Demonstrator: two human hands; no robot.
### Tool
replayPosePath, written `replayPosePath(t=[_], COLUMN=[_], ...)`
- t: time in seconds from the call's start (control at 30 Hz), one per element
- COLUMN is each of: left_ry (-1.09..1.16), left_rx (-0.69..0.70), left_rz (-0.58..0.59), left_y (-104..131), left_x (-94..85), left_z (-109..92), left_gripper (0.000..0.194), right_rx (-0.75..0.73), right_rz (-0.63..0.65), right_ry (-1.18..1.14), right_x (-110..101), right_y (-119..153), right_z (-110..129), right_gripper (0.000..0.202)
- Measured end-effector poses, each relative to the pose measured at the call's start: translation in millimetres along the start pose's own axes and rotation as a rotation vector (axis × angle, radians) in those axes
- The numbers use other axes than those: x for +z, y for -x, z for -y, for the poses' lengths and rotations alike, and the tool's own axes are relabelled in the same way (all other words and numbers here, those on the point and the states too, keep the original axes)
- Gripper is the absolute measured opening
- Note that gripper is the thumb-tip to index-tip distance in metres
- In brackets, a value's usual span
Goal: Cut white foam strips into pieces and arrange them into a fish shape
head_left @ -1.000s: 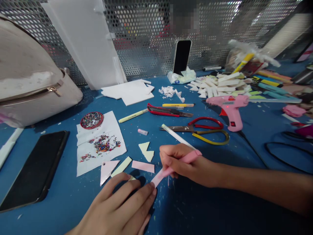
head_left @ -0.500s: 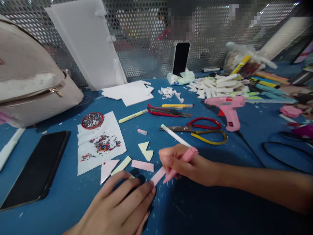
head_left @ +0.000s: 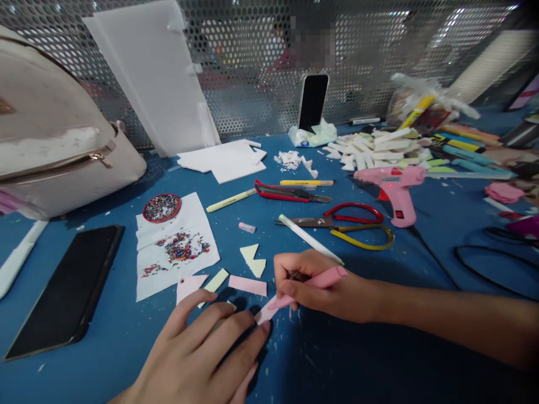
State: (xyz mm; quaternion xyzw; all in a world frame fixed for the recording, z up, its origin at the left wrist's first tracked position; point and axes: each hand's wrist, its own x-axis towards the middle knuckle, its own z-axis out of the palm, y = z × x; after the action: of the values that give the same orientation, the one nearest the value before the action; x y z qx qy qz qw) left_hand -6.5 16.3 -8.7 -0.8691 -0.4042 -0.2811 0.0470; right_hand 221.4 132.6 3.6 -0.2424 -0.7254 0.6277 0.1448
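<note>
My right hand (head_left: 318,283) is closed around a pink marker (head_left: 330,278), its tip touching a small pale pink strip (head_left: 265,312). My left hand (head_left: 210,342) lies low over the table, fingers partly spread, and its fingertips hold the end of that strip down. Just beyond the left fingers are a pink rectangle (head_left: 248,285), a pale green strip (head_left: 214,285), a pink triangular piece (head_left: 189,285) with a small hole and a pale green notched piece (head_left: 254,260). A white marker with a green end (head_left: 309,238) lies behind the right hand.
Scissors (head_left: 353,223), a red utility knife (head_left: 282,192) and a pink glue gun (head_left: 393,188) with a cord lie beyond. Beads lie on white paper (head_left: 158,283) at left, near a black phone (head_left: 63,292) and a backpack (head_left: 63,129). White pieces (head_left: 379,148) are heaped at back right.
The pink marker's tip has moved left from the table beside the strip onto the strip, and the marker leans lower. My left hand still holds the strip down.
</note>
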Motion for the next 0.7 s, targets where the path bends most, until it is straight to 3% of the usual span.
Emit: replayPosePath(t=[0.23, 0.4, 0.7], left_ry=[0.011, 0.019, -0.014], left_rx=[-0.029, -0.033, -0.021], left_rz=[-0.037, -0.029, -0.012], left_y=[-0.4, -1.7, -0.4], left_x=[-1.5, -2.8, -3.5], left_z=[-1.9, -1.7, -1.9], left_gripper=[0.028, 0.026, 0.026], right_rx=[-0.002, -0.012, 0.018], right_rz=[0.012, 0.034, 0.041], right_ry=[0.023, -0.067, -0.068], right_x=[0.1, -0.5, -0.8], right_y=[-0.6, -1.1, -0.1], right_z=[-2.3, -1.5, -0.4], right_gripper=[0.03, 0.041, 0.04])
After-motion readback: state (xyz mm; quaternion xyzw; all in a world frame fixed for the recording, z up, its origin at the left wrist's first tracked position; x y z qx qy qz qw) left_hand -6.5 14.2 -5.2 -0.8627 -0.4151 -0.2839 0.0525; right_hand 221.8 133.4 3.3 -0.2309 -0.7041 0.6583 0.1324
